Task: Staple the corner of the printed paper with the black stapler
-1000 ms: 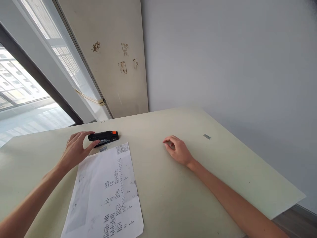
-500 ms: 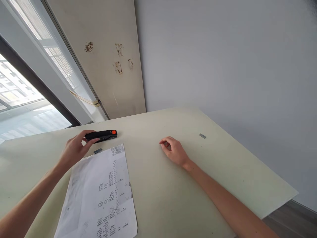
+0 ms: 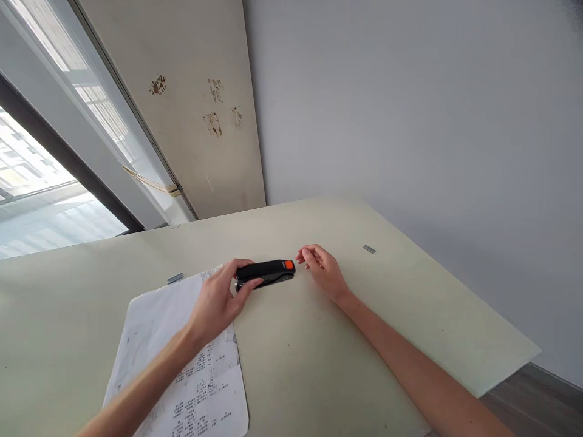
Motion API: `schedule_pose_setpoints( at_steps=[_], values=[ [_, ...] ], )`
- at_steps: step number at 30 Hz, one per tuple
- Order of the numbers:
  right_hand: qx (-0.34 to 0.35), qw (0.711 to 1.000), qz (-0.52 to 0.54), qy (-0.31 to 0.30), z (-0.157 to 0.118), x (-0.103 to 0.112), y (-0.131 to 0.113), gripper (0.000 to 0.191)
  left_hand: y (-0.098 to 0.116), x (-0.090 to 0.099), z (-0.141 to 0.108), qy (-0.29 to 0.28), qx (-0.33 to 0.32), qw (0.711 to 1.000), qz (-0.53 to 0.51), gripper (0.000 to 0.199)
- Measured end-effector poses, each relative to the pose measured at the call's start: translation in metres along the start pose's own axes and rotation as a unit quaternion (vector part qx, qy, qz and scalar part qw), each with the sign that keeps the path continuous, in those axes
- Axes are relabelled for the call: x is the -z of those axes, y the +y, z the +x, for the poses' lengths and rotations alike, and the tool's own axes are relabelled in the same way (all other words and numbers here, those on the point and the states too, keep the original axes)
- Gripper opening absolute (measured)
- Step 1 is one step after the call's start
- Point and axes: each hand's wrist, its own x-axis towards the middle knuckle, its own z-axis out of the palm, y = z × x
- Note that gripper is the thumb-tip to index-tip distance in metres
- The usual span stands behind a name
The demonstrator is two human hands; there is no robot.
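Note:
A black stapler (image 3: 268, 271) with an orange button at its right end is gripped between the thumb and fingers of my left hand (image 3: 223, 297). It is held over the table, to the right of the printed sheets' top corner. Close by the orange end is my right hand (image 3: 321, 264), loosely curled, with its fingers apart and nothing visible in them. Under my left forearm lie the printed paper sheets (image 3: 159, 328), partly covered by it. A strip of staples (image 3: 175, 278) rests at the sheets' top edge. Another strip of staples (image 3: 369, 249) lies beyond my right hand.
The pale table (image 3: 296, 382) reaches back to a grey wall (image 3: 410, 121) and a beige panel (image 3: 195, 164) with brown patches. A window (image 3: 31, 158) stands at the left. The table's right edge slants towards a dark floor.
My left hand has carried the stapler to the right, from beyond the sheets to beside my right hand. My right hand has turned slightly and its fingers have loosened.

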Motion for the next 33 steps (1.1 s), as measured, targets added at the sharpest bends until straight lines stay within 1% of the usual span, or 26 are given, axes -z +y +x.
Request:
schedule_pose_setpoints(
  at_steps=[3, 6, 10, 15, 20, 26, 29, 33],
  values=[
    [-0.003, 1.0, 0.023, -0.005, 0.0, 0.002, -0.002, 0.036, 0.012, -0.02, -0.007, -0.021, 0.0, 0.999, -0.027, 0.029],
    [-0.002, 0.999, 0.04, -0.018, -0.001, 0.002, -0.005, 0.036, 0.019, -0.033, -0.011, -0.024, 0.006, 0.999, -0.048, 0.027],
    [-0.003, 0.998, 0.049, -0.033, -0.004, 0.001, -0.011, 0.036, 0.023, -0.042, -0.012, -0.029, 0.017, 0.997, -0.066, 0.025],
    [-0.007, 0.998, 0.039, -0.048, -0.006, 0.002, -0.013, 0.033, 0.018, -0.05, -0.013, -0.034, 0.025, 0.995, -0.087, 0.025],
    [-0.007, 0.998, 0.024, -0.06, -0.007, 0.0, -0.01, 0.03, 0.011, -0.05, -0.011, -0.037, 0.025, 0.995, -0.093, 0.028],
    [0.0, 0.998, -0.004, -0.064, -0.01, 0.0, -0.013, 0.031, 0.001, -0.039, -0.015, -0.062, -0.004, 0.997, -0.034, 0.033],
    [0.0, 0.997, -0.017, -0.069, -0.009, 0.0, -0.014, 0.032, -0.007, -0.034, -0.021, -0.055, -0.01, 0.998, -0.015, 0.029],
    [-0.001, 0.996, -0.035, -0.084, -0.008, 0.001, -0.012, 0.034, -0.019, -0.032, -0.026, -0.044, -0.011, 0.999, -0.008, 0.027]
  ],
)
